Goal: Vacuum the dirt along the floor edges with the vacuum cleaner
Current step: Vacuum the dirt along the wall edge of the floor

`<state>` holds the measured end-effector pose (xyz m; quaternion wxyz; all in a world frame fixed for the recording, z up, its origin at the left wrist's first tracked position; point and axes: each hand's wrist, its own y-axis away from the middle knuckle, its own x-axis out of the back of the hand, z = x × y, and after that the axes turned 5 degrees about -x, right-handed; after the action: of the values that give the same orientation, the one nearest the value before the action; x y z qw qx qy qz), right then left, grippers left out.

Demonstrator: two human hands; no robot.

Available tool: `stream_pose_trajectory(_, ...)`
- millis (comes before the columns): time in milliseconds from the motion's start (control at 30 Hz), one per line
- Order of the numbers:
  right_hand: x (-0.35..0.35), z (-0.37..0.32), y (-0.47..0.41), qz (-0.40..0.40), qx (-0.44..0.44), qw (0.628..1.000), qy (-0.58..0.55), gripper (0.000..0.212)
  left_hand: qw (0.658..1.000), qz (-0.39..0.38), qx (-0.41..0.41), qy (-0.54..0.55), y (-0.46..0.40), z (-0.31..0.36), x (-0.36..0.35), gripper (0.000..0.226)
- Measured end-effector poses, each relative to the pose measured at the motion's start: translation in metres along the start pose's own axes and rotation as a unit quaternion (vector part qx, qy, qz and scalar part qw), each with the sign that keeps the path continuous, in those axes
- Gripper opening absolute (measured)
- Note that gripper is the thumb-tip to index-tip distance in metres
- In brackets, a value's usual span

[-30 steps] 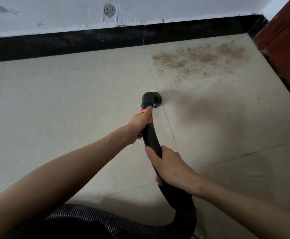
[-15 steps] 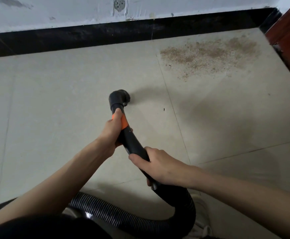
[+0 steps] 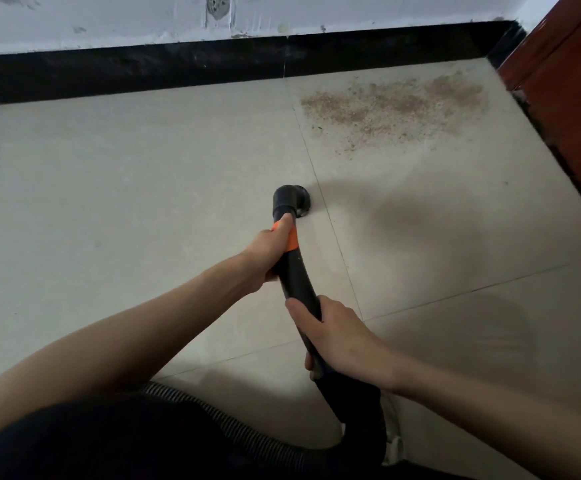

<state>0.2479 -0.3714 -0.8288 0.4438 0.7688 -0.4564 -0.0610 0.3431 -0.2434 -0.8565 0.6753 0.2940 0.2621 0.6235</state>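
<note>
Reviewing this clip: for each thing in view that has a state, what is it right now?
Left hand: grips the wand at its orange band.
Right hand: grips the wand lower down.
Wand: held in both hands, angled down toward the floor.
Nozzle: on bare tile, short of the dirt.
Dirt patch: not yet vacuumed, near the baseboard.
Hose: curves back toward the person.

Two hands, left hand point(image 3: 271, 249) and right hand point(image 3: 339, 336); one vacuum wand point(image 3: 296, 271); one ribbed hose point(image 3: 213, 410); one dirt patch point(image 3: 393, 105) far right.
</note>
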Motion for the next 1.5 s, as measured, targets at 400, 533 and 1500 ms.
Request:
stream_pose_trajectory(400, 0.000, 0.015, 0.017, -0.018, -0.013, 0.998, -0.056, 0.042, 0.999, 0.010, -0.003, -0.050, 0.002, -0.012, -0.018, 0.041)
stream_pose_trajectory(533, -0.001, 0.021, 0.020, 0.008, -0.030, 0.996, -0.084, 0.043, 0.998, -0.003, -0.019, -0.067, 0.002, -0.008, -0.028, 0.039)
stream_pose_trajectory(1500, 0.057, 0.047, -0.010, -0.311, -0.149, 0.931, -0.119, 0.022, 0.976, -0.111, -0.091, -0.165, 0.016, -0.036, -0.059, 0.036)
